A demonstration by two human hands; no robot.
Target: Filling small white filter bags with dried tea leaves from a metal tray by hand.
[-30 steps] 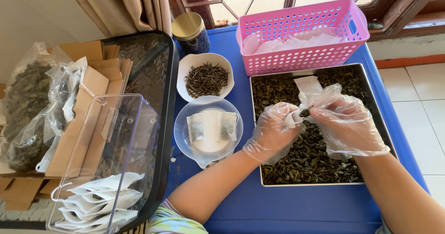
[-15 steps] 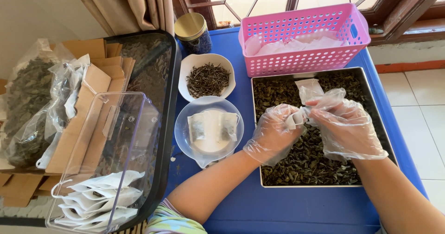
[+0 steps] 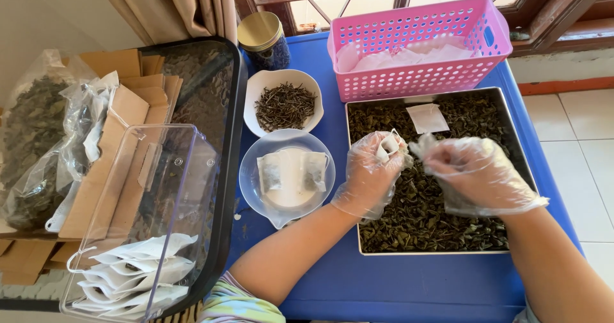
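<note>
both gloved hands: left hand [image 3: 369,177] pinches a small tea bag [image 3: 387,146]; right hand [image 3: 476,173] curled just beside it.

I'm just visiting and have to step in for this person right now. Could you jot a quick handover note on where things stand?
Left hand: gloved, grip closed on a small white filter bag, held open over the metal tray of dried leaves.
Right hand: gloved, fingers bunched beside the bag; what it holds is hidden.
Done: two filled bags lie in the clear bowl.
Left: the held bag; one empty bag lies on the leaves, more in the pink basket.
</note>
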